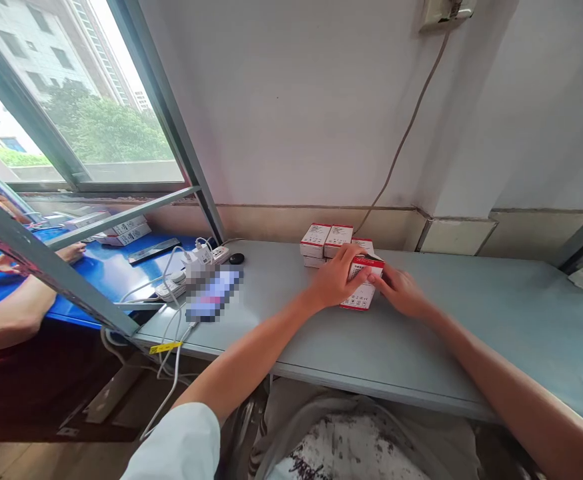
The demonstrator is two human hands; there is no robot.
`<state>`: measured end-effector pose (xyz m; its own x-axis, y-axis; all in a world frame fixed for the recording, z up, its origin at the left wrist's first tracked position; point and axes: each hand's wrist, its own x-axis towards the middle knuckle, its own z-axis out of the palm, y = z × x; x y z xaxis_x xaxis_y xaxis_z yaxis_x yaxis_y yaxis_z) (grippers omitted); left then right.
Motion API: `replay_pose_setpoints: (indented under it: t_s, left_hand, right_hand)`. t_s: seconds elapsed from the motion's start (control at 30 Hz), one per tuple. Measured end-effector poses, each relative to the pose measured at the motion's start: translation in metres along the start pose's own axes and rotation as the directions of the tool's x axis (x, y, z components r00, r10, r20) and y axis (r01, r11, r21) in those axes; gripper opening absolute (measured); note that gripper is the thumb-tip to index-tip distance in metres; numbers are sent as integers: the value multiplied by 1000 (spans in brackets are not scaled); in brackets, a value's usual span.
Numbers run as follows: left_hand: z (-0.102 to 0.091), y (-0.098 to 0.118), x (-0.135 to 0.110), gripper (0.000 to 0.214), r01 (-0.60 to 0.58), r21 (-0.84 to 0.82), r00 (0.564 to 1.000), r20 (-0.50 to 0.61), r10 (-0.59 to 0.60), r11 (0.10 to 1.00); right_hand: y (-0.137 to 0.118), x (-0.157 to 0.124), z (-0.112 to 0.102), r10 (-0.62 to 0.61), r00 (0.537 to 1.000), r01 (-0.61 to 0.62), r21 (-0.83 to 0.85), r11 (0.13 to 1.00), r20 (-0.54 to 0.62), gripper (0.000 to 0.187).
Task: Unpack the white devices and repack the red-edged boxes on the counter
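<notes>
A small white box with red edges [363, 281] sits on the grey table [471, 320], held between both my hands. My left hand [335, 277] wraps its left side, fingers curled over the top. My right hand [400, 291] presses against its right side, fingers closed on it. Just behind, a stack of the same white and red boxes [326, 241] stands near the wall.
A phone [214, 294], a power strip with chargers [191, 270] and white cables lie at the table's left end. A small black round object [236, 258] lies beside them. Another person's arm [26, 300] rests on a blue table [101, 273] at left. A cable [401, 143] hangs down the wall.
</notes>
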<state>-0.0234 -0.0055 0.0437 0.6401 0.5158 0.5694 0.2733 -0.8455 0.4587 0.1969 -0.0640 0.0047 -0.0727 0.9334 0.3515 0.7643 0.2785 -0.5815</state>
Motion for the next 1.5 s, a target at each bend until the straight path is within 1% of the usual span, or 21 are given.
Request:
replay_pose_setpoints:
  t_s: [0.17,0.4,0.63,0.9,1.5]
  left_hand:
    - [-1,2,0,36,13,4,1000,3,-13,1000]
    - [-1,1,1,36,4,-6,1000,-2,-4,1000]
    - [-1,1,1,39,24,12,1000,8,-24,1000]
    - [-1,3,0,38,27,6,1000,4,-27,1000]
    - [-1,2,1,38,25,17,1000,13,-26,1000]
  right_hand:
    - [0,0,0,-21,1000,21,1,1000,19,59]
    - [1,1,1,-10,1000,10,1,1000,8,60]
    - [1,1,0,-11,1000,11,4,1000,5,61]
    - [1,1,0,5,1000,-5,3,1000,21,61]
    - [-1,2,-1,-25,1000,25,-27,999,9,62]
